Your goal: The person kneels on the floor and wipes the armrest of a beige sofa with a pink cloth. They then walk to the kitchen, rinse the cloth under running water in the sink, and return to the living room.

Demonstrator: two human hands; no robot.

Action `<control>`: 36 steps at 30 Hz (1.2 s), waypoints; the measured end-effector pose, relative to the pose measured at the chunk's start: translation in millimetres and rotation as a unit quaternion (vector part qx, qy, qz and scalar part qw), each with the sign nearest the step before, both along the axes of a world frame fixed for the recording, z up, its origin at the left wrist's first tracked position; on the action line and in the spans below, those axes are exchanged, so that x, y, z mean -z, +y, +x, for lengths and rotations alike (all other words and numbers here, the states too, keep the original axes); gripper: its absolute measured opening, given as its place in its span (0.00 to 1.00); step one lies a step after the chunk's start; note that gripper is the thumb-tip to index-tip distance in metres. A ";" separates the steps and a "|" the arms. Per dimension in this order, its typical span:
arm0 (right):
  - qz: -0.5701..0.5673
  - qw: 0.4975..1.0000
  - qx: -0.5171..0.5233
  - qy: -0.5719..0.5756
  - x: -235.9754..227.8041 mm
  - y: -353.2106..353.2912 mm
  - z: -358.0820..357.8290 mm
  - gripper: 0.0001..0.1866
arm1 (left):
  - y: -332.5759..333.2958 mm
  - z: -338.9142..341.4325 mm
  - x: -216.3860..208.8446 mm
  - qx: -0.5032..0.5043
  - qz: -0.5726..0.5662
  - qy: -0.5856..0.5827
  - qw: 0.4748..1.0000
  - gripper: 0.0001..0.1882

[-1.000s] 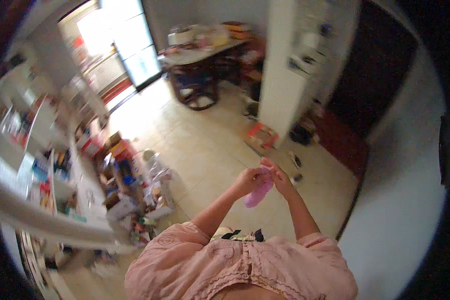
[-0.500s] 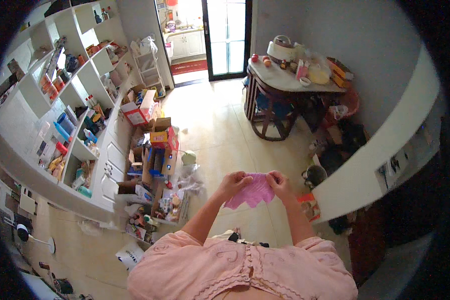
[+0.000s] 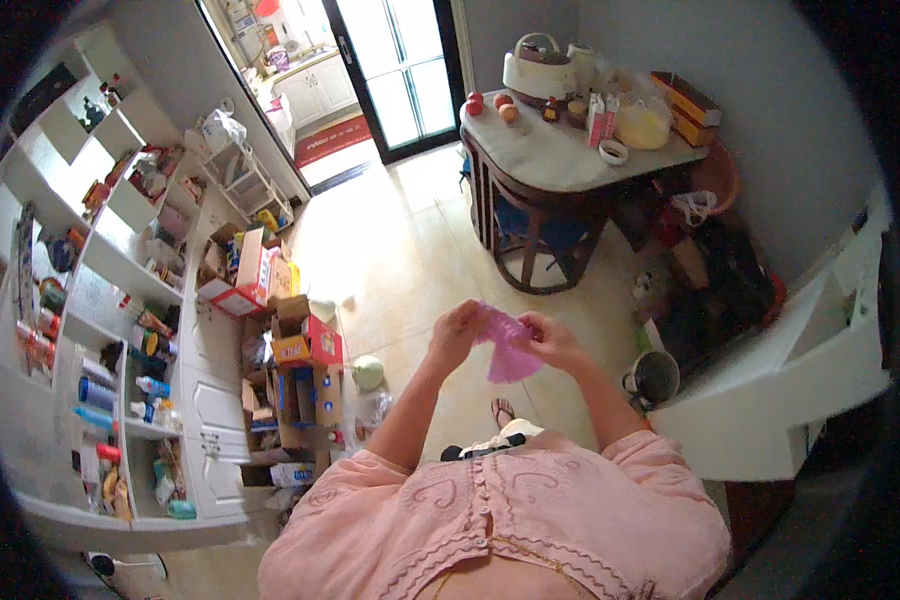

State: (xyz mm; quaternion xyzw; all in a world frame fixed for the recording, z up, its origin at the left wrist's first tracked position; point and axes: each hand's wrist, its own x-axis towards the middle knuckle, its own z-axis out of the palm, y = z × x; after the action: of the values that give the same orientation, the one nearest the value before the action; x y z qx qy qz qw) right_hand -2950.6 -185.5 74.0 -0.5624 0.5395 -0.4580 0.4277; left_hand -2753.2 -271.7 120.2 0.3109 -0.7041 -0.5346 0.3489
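The left hand (image 3: 458, 335) pinches one upper corner of a pink cloth (image 3: 511, 362), and the right hand (image 3: 552, 343) grips the other upper side, fingers bunched tight on the fabric. The cloth is between the two hands, in front of the chest; it looks thin, soft and wrinkled, narrow where it is held and flaring to a loose lower edge. Nearer the body than the grip is a pale pink blouse (image 3: 490, 500) with wavy trim, small buttons and stitched curls. Below the grip, a striped sandal (image 3: 503, 412) rests on smooth, glossy cream tiles (image 3: 410, 255). Left of the grip lie a round, pale green ball-like thing (image 3: 367, 373) and open cardboard boxes (image 3: 315, 345) with flaps up, beside white shelves (image 3: 100, 265) of square compartments. Beyond the grip and to its right stands a table (image 3: 530, 150) with a smooth top and rounded corner, bearing a rounded white cooker (image 3: 538, 76). Right of the grip is a round, dark-sided bucket (image 3: 656, 376).
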 end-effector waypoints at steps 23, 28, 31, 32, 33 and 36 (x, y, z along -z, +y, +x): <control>-0.034 0.998 -0.049 0.005 -20.6 -670.9 6.2 0.13 | -579.1 80.7 20.6 -0.298 0.043 0.137 0.944 0.05; -0.038 0.999 0.001 -0.009 -0.5 -792.5 -19.9 0.12 | -709.7 44.6 21.8 -0.205 0.055 0.065 0.975 0.07; -0.030 0.999 0.009 -0.011 8.7 -872.8 -31.8 0.12 | -791.2 30.1 26.7 -0.183 0.048 0.083 0.978 0.08; -0.033 0.999 0.010 -0.009 10.5 -902.1 -33.6 0.13 | -817.8 28.5 26.6 -0.181 0.045 0.077 0.979 0.08; -0.029 1.000 0.006 -0.002 11.2 -930.4 -34.6 0.12 | -839.8 28.8 26.5 -0.179 0.054 0.085 0.979 0.09; -0.013 1.000 -0.020 0.001 -4.0 -1019.4 -19.9 0.11 | -916.4 38.8 30.8 -0.198 0.081 0.064 0.975 0.10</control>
State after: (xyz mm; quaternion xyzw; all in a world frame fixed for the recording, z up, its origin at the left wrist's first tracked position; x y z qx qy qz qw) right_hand -2970.5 -1204.9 78.0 -0.5789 0.5230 -0.4556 0.4286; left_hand -2714.4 -1188.0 89.3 0.4367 -0.5588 -0.5290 0.4660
